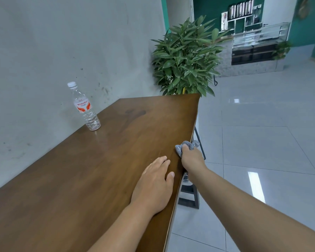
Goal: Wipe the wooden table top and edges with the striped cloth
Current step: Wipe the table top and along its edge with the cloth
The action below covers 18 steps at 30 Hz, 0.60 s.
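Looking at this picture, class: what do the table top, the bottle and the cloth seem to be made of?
Table top: apparently wood or wood veneer, brown grain, slight sheen. Bottle: clear plastic, see-through with a white cap. Cloth: soft grey woven fabric, crumpled in the right hand.

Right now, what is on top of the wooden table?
On the wooden table stand a water bottle, and the left hand rests flat. The striped cloth wraps its right edge; the right hand covers part of the cloth.

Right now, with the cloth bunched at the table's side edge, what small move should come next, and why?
Probably slide the right hand with the striped cloth farther along the edge of the wooden table, toward the far corner. That stretch lies ahead of the cloth, and the left hand rests flat on top.
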Each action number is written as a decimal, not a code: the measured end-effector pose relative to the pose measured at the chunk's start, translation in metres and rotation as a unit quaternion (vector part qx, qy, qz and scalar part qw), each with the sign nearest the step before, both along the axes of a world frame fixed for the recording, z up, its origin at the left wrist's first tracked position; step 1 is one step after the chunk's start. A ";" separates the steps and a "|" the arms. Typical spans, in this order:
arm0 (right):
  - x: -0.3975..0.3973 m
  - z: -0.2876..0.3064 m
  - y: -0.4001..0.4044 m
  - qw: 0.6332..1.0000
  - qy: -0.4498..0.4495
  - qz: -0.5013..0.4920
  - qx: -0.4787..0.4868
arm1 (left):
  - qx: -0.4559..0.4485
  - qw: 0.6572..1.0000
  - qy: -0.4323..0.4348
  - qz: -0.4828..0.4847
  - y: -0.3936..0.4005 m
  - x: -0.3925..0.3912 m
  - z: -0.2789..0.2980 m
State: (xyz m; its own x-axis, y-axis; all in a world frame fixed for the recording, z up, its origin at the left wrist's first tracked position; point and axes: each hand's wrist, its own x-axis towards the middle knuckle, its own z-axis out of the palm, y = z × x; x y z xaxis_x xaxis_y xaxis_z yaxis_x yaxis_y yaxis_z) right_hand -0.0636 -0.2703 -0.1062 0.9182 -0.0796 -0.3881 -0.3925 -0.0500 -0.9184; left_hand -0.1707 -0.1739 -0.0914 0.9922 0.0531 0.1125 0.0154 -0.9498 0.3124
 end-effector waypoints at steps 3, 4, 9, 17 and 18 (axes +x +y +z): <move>-0.011 0.001 0.002 1.000 -0.002 -0.011 -0.002 | -0.002 1.000 0.006 -0.011 0.003 -0.008 0.001; -0.018 0.000 0.003 1.000 0.001 -0.011 -0.002 | -0.001 1.000 0.010 -0.015 0.004 -0.013 0.001; -0.062 -0.011 0.009 1.000 -0.010 -0.002 -0.001 | 0.000 1.000 0.004 -0.019 0.008 -0.029 -0.001; -0.047 -0.009 0.010 0.999 -0.010 -0.012 -0.033 | -0.005 1.000 -0.009 -0.014 0.007 -0.026 -0.002; -0.040 -0.007 0.010 0.999 -0.007 -0.016 -0.036 | -0.005 1.000 -0.009 -0.013 0.007 -0.026 -0.002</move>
